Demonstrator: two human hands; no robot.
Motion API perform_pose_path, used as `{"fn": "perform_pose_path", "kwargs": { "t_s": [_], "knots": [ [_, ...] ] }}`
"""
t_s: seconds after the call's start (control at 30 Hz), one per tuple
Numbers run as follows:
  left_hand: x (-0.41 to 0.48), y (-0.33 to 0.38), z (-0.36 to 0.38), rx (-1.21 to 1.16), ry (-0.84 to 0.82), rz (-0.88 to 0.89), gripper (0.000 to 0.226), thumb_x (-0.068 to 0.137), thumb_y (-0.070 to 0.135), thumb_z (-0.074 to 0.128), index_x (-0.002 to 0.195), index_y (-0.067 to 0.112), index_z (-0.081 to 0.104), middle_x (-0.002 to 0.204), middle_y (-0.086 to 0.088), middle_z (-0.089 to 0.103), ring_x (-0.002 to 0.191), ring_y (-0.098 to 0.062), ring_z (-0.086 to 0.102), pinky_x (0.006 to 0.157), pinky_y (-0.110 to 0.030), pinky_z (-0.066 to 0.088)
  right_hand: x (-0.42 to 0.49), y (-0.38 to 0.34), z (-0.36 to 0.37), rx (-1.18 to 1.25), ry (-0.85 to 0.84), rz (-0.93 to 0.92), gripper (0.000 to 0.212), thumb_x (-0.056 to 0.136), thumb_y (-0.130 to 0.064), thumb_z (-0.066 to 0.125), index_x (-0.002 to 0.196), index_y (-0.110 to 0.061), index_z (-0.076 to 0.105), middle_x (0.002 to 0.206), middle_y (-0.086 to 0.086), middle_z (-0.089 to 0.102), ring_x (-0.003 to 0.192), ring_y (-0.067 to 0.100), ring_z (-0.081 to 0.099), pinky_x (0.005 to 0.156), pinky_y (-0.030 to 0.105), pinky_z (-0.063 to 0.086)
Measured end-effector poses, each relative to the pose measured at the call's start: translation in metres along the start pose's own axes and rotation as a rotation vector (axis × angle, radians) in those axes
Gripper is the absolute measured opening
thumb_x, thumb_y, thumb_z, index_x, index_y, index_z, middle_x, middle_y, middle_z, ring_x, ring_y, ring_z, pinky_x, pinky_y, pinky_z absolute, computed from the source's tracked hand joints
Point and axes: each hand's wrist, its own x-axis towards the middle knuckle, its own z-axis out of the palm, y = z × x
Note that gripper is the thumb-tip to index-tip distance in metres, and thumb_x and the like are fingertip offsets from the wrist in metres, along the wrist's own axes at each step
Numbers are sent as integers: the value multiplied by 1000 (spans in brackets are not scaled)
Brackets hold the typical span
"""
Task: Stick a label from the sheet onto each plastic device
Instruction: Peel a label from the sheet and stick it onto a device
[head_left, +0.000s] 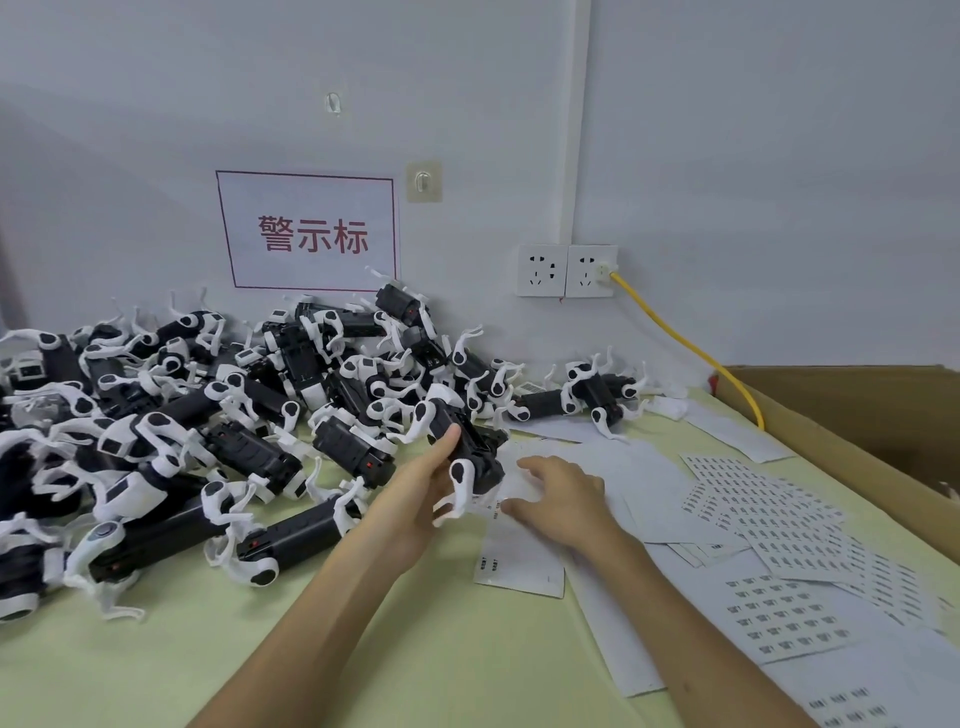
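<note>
My left hand (415, 493) grips a black-and-white plastic device (465, 447) with curved white legs, held just above the table in the middle. My right hand (558, 496) lies on a nearly bare white label sheet (519, 564) right beside the device, its fingers bent down onto the paper. Whether its fingertips pinch a label I cannot tell. More label sheets (779, 618) with rows of small dark labels are spread to the right.
A big pile of the same devices (208, 415) covers the left half of the green table (363, 649). Three more devices (592, 397) lie by the wall. An open cardboard box (857, 415) stands at the right, with a yellow cable (691, 348) running from a wall socket.
</note>
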Motion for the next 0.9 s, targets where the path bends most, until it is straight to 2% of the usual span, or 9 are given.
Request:
{"fn": "perform_pose_path", "kwargs": {
  "t_s": [0.07,0.1,0.23,0.3,0.4,0.6,0.7,0.77,0.9],
  "knots": [
    [2,-1,-3,-61,-8,13,51,89,54,66,60,12,68,56,-6,60,67,-17,67,70,-22,48,-1,1,1,-68,-30,-14,63,91,-58,59,145,-31,45,152,-4,42,140,19,37,110,40,21],
    [3,-1,-3,-98,10,2,52,88,53,68,58,10,67,58,-4,54,77,-23,67,73,-24,53,-1,2,2,-103,-46,-9,60,93,-57,54,146,-31,44,155,-2,38,142,20,34,113,42,19],
    [2,1,-5,-196,-11,-49,47,85,50,73,91,4,68,101,-5,60,91,-29,70,76,-34,58,1,9,-3,-224,-49,98,57,99,-54,39,150,-28,39,161,5,29,148,22,23,118,50,10],
    [0,1,-6,-225,-44,-75,47,87,48,73,100,3,70,118,-15,68,96,-31,71,90,-38,56,1,9,-6,-216,-30,87,65,96,-61,41,151,-26,37,162,4,25,150,21,18,119,50,7],
    [1,0,-9,-291,-80,-112,49,87,47,75,100,0,68,122,-12,65,106,-34,67,107,-45,46,-2,2,-6,-136,-52,-8,80,86,-74,48,151,-29,33,161,-2,26,150,16,17,119,49,4],
    [-1,-2,-4,-332,-73,-166,50,84,48,73,112,6,77,130,-17,68,111,-36,66,95,-46,56,-9,-11,-5,-23,-179,-78,85,87,-70,53,156,-30,23,163,-7,24,150,12,21,120,49,-1],
    [1,-3,-1,-370,-35,-162,57,80,47,75,116,3,75,133,-22,65,111,-38,65,92,-46,57,-10,-14,-12,138,-161,-137,67,88,-54,65,146,-32,39,154,-9,39,142,13,36,119,42,19],
    [0,-3,0,-381,-19,-166,61,77,48,77,117,2,74,130,-23,66,108,-41,66,87,-48,59,-11,-14,-20,238,-183,-186,55,83,-43,76,131,-32,51,141,-10,49,130,10,45,101,30,36],
    [1,-4,-1,-385,-22,-170,72,77,50,77,128,0,68,128,-23,66,116,-43,65,97,-53,55,-12,-10,-29,314,-184,-239,36,74,-27,86,98,-35,60,120,-10,60,117,6,54,93,27,45]
  ]
}}
